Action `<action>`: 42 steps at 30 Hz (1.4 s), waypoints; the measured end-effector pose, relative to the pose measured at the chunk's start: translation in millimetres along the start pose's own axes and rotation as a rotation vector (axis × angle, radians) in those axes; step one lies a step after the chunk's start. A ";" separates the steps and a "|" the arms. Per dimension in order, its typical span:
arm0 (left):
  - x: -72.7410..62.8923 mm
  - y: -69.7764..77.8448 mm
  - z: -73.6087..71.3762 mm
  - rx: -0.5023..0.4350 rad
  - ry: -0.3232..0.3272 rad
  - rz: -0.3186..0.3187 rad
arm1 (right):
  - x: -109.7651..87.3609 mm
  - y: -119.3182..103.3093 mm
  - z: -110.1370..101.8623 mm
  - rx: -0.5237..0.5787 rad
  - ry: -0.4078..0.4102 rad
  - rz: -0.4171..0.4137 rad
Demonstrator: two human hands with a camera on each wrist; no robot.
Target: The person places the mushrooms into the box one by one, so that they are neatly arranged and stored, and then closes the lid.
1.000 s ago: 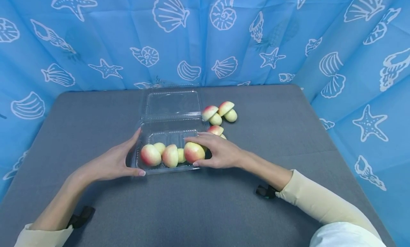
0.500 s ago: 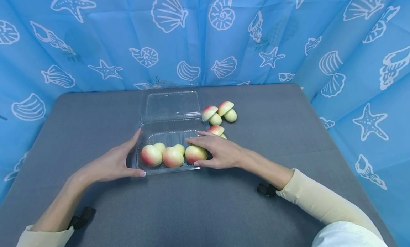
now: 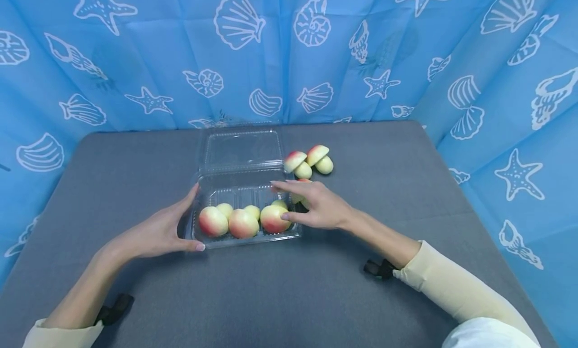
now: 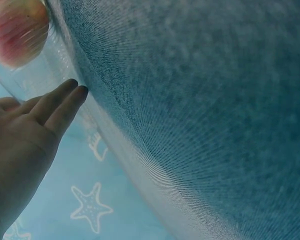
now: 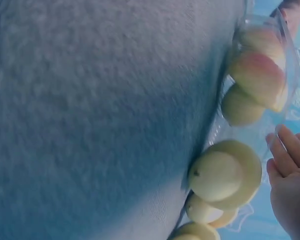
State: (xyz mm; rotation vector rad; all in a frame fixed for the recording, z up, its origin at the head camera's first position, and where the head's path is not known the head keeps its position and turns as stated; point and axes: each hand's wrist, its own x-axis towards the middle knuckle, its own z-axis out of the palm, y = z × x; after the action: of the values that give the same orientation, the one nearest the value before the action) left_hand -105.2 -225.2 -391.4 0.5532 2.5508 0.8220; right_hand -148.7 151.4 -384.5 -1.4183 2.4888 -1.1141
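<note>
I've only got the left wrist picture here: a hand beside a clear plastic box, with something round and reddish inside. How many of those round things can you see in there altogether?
Observer: In the head view, three mushroom-shaped pieces sit in a row in the near part of the box.
Visitor: Oh, mushrooms! Is the box closed over them?
Observer: No, the clear lid is open, laid back on the far side.
Visitor: And where's the person's other hand?
Observer: The right hand is at the box's right side, across from the hand that you see.
</note>
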 end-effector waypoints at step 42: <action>2.2 -0.6 0.4 -0.006 0.001 0.004 | -36.5 56.5 -28.3 0.303 0.032 0.228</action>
State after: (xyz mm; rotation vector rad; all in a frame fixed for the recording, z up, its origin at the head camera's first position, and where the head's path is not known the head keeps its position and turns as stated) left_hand -107.0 -224.3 -392.6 0.5566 2.5483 0.8322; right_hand -179.6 212.8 -408.8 -1.0176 2.3023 -1.3970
